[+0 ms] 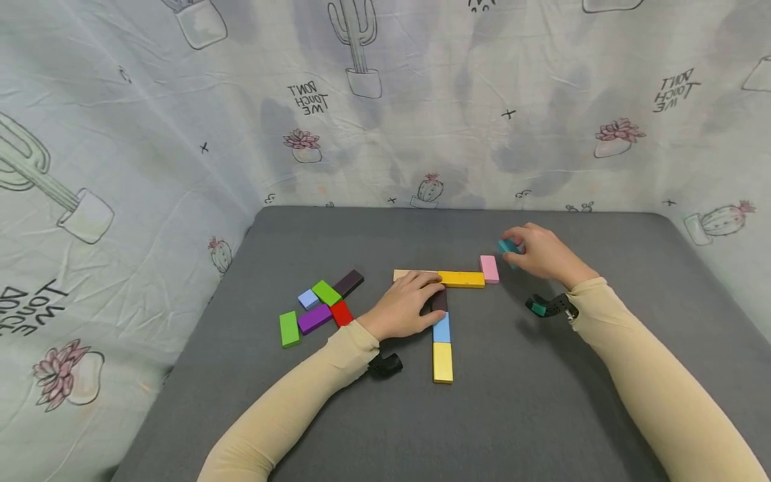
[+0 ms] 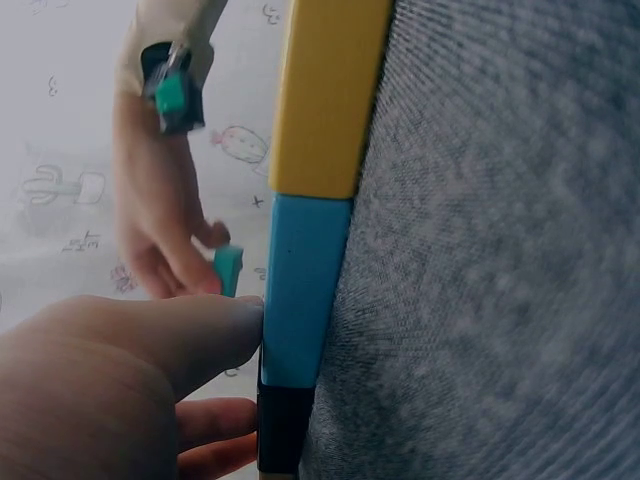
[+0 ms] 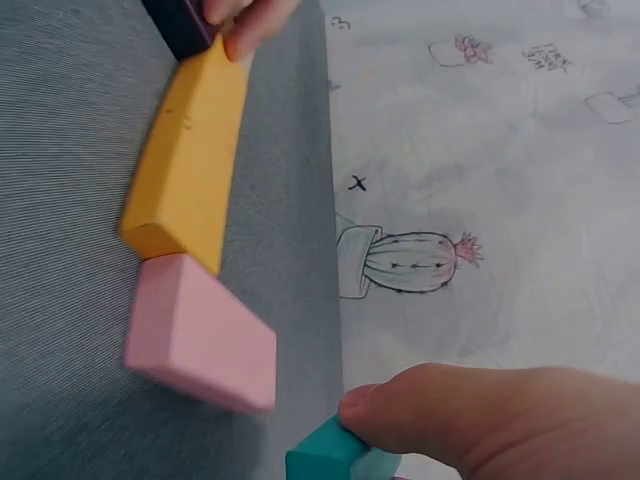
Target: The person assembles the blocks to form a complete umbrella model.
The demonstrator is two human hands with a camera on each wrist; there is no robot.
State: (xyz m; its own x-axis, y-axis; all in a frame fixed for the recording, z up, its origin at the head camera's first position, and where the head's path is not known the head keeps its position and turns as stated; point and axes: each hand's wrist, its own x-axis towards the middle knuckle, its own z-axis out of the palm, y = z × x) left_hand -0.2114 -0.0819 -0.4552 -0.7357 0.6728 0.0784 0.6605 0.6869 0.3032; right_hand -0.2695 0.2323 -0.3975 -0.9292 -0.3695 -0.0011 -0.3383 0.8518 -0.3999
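Note:
My right hand (image 1: 542,254) pinches a teal block (image 1: 507,248) between thumb and fingers, just to the right of a pink block (image 1: 490,269). In the right wrist view the thumb presses on the teal block (image 3: 328,452). The pink block touches the end of an orange-yellow block (image 1: 462,279), which continues a row from a pale block (image 1: 405,274). Below that row runs a column of a dark block (image 1: 440,301), a light-blue block (image 1: 442,328) and a yellow block (image 1: 442,363). My left hand (image 1: 409,308) rests over the join, fingertips on the row and thumb at the column.
Left of my left hand lies a loose group of blocks: two green (image 1: 290,329), a purple (image 1: 315,318), a red (image 1: 341,312), a small blue (image 1: 308,299) and a dark one (image 1: 349,283). A printed curtain (image 1: 421,134) hangs behind the grey table (image 1: 512,415).

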